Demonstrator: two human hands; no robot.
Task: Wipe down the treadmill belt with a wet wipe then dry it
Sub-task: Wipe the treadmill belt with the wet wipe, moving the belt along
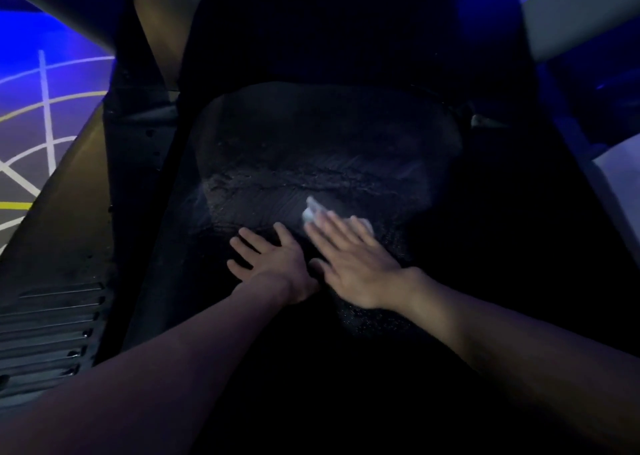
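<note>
A dim scene is shown, lit by blue light at both upper corners. The treadmill belt [311,164] is flanked on the left by a dark side rail [131,184] with a ribbed foot strip [52,333] nearer the camera, and beyond that rail a floor [38,115] marked with white and yellow lines is seen. Pale treadmill uprights [581,15] are seen at the upper right and upper left, and a dark motor hood [325,39] closes off the far end of the belt. Nothing is placed between the camera and the hands except the 2 bare forearms.

The belt's long axis is run from the camera away toward the hood; streaks and damp sheen are visible across its middle.

A white wipe [313,210] is pressed flat on the belt under the right hand [353,264], whose fingers are spread and extended; only crumpled edges of the wipe are visible past the fingertips, and the hand is blurred. The left hand [273,260] is laid open and flat on the belt just beside the right, fingers splayed, with nothing held.
</note>
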